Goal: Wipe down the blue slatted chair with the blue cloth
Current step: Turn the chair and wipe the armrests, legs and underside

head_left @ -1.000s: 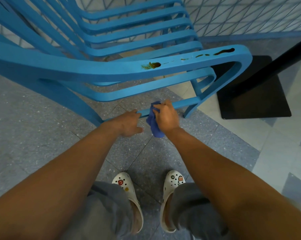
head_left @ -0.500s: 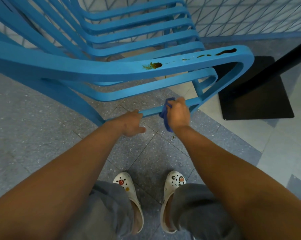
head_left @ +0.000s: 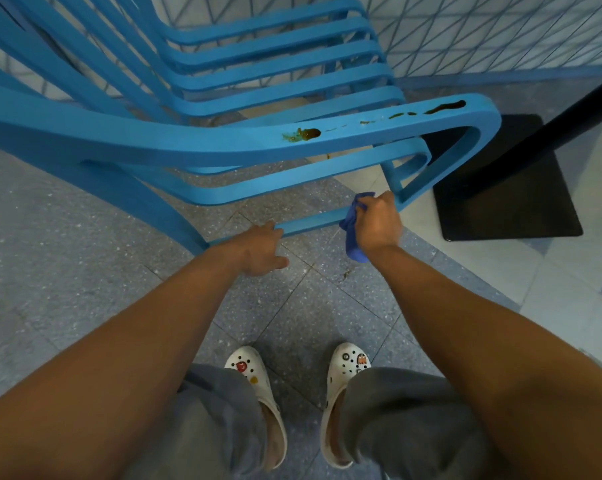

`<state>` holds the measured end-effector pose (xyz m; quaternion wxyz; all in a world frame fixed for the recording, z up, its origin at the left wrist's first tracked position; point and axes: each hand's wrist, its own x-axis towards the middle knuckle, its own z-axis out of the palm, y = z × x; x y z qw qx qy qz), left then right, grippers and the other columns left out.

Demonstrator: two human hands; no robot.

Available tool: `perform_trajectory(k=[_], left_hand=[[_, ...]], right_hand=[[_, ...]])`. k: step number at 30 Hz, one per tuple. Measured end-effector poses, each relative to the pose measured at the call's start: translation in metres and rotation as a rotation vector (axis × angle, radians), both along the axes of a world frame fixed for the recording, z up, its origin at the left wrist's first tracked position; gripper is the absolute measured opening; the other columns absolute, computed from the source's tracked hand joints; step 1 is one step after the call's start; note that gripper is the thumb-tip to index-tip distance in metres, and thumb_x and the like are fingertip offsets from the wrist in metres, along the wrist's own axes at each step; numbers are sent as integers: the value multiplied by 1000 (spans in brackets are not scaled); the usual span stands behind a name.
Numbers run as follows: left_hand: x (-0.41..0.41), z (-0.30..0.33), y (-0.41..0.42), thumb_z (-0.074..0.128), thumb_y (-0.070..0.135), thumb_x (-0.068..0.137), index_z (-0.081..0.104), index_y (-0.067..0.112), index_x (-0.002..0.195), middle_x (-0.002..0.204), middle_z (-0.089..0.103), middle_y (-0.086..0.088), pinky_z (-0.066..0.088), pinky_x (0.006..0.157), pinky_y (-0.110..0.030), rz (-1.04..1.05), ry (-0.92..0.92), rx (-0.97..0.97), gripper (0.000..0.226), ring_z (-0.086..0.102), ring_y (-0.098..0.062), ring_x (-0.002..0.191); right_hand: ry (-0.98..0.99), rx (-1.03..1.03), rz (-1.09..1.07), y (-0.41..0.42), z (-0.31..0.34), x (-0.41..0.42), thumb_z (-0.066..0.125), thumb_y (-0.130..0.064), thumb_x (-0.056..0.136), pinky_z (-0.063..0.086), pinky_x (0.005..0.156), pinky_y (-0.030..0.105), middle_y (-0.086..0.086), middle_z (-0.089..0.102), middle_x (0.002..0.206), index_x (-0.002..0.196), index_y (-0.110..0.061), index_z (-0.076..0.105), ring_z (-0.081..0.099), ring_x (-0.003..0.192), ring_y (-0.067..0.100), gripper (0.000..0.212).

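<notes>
Blue slatted chair [head_left: 223, 147] under wipe at lowest side rail [head_left: 310, 223]; surroundings and hand pose noted.

Black square base plate [head_left: 511, 202] with slanted black post [head_left: 569, 112] at 3 o'clock of the chair, just beside its front leg. Patterned wall panel [head_left: 500, 32] at 12 to 1 o'clock. Brown stains [head_left: 306, 134] along the upper armrest, further streaks toward its 2 o'clock end. Speckled grey floor tiles [head_left: 50, 258] below; white clogs [head_left: 254, 403] at 6 o'clock. Right hand [head_left: 375, 223] curled round the blue cloth [head_left: 353, 233], pressed to the rail's 3 o'clock end, cloth tail hanging beneath. Left hand [head_left: 261, 247] resting on the same rail at its 9 o'clock end, fingers over the rail, thumb spread outward; grip underneath hidden.
</notes>
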<state>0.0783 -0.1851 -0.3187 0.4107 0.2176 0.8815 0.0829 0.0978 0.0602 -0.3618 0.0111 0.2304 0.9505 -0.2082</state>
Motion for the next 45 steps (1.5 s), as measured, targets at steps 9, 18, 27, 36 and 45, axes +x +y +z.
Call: perform_trajectory(k=[9,18,27,36,45], left_hand=[[4,9,-1,55,49,100,17,16,162,170,10,-6,26,120,-35,49,19,-26,80,27,-28,150],[13,69,-3,64,45,96,42,25,153,147,53,-6,43,100,-33,167,105,151,65,55,-25,127],[36,136,-18,69,34,94,63,20,133,124,67,10,52,97,-27,587,317,689,42,66,2,99],[74,182,-15,72,29,92,74,16,85,77,70,13,56,73,-29,560,751,872,15,66,-4,75],[45,221,-13,68,29,92,71,13,110,106,69,-4,45,93,-41,212,1171,630,24,61,-28,102]], right_hand=[[-71,-124,310,-50,-7,3,58,-27,100,37,73,17,0,57,108,115,-15,72,57,93,20,23],[-382,-180,663,-10,63,14,68,-20,94,50,89,29,1,74,117,111,-17,78,67,106,21,19],[-60,-307,706,-35,224,29,68,-25,95,52,92,26,-12,74,112,112,-26,77,65,103,3,20],[344,-114,624,-30,295,53,66,-23,95,49,93,33,-1,68,108,118,-23,73,63,103,17,24],[441,71,502,-44,248,35,60,-37,96,53,80,45,2,56,117,122,-24,69,61,100,26,31]])
